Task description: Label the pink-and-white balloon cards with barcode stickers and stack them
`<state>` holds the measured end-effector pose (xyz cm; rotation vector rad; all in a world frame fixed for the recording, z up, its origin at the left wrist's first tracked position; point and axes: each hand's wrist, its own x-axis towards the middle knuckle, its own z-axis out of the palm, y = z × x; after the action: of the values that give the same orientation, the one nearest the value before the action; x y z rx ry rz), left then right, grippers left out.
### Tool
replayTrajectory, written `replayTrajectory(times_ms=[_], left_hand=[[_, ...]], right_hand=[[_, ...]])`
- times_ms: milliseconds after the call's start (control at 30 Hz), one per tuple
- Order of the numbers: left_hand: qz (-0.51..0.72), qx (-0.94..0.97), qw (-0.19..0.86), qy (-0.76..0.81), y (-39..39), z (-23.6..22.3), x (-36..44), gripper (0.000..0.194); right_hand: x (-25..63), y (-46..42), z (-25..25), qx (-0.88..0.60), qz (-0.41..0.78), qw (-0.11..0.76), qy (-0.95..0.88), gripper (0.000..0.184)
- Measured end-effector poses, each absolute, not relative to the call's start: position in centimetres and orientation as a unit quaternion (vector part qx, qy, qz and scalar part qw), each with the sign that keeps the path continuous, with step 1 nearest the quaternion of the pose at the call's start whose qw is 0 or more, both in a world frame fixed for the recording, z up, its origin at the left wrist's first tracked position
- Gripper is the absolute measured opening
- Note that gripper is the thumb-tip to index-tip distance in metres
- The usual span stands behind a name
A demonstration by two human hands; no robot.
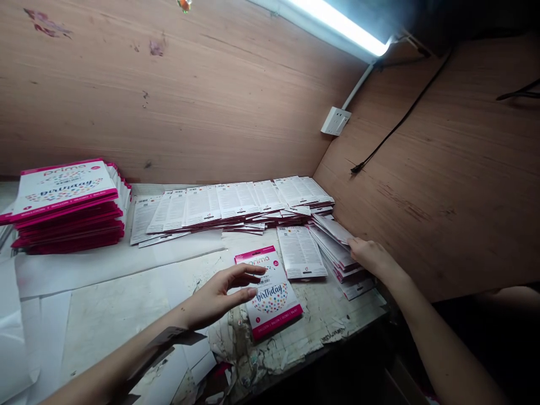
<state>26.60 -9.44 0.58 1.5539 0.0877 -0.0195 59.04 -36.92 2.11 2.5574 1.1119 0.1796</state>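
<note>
My left hand (230,286) hovers over a pink and white birthday balloon packet (272,306) lying face up near the table's front edge. Its fingers are apart with nothing between them. On the right, my right hand (371,256) pinches the edge of a white packet (335,228) at the top of a leaning pile beside the wooden side panel. The fingertips are partly hidden there. Between the two hands a single packet (301,253) lies with its printed back up.
Overlapping packets (202,205) lie back side up along the rear panel. A tall stack of pink-edged packets (67,208) stands at the left. White paper sheets (105,270) cover part of the worn tabletop. A black cable (400,132) hangs on the right panel, near a wall socket (336,121).
</note>
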Motion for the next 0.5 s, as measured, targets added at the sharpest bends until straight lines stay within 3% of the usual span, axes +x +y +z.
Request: replayTrajectory(times_ms=[100,367,433,500], left_hand=[[-0.012,0.708,0.705,0.037,-9.5,0.4,26.9,0.042],[-0.019,0.724,0.689,0.026,-10.5,-0.9,27.7,0.047],[0.004,0.74,0.671,0.036,-10.7,-1.2,27.6,0.061],[0.053,0.756,0.649,0.062,-10.7,-1.5,27.4,0.088]], right_hand=[[59.8,-39.0,3.4,0.899,0.106,0.144,0.4,0.025],[57.7,-44.1,8.9,0.796,0.289,-0.135,0.515,0.018],[55.3,-44.5,8.4,0.78,0.311,-0.208,0.502,0.008],[52.7,-44.4,6.3,0.78,0.301,-0.297,0.461,0.007]])
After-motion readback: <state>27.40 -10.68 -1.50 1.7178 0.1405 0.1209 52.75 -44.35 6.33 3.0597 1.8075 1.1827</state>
